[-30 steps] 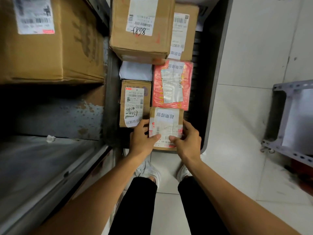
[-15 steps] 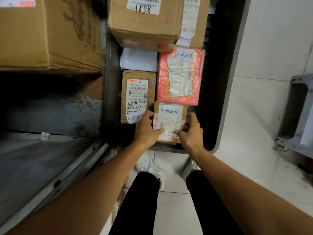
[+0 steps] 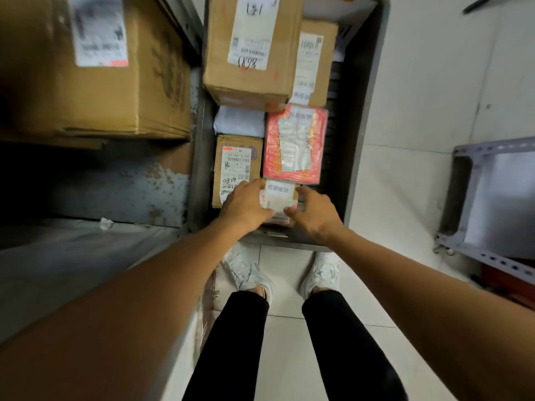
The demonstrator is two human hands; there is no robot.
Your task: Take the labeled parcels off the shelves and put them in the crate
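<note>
Crate (image 3: 292, 243) near edge — left hand (image 3: 246, 202), right hand (image 3: 314, 212), fingers (image 3: 256, 185) curled, grip small parcel (image 3: 279, 195).

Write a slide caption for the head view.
Left hand and right hand grip a small labelled parcel at the near end of a grey crate, next to a red parcel.

The crate (image 3: 359, 125) is dark grey. The parcel (image 3: 317, 146) is red with yellow print; the cardboard boxes (image 3: 220, 59) are plain brown, their labels (image 3: 250, 33) white with black print.
</note>
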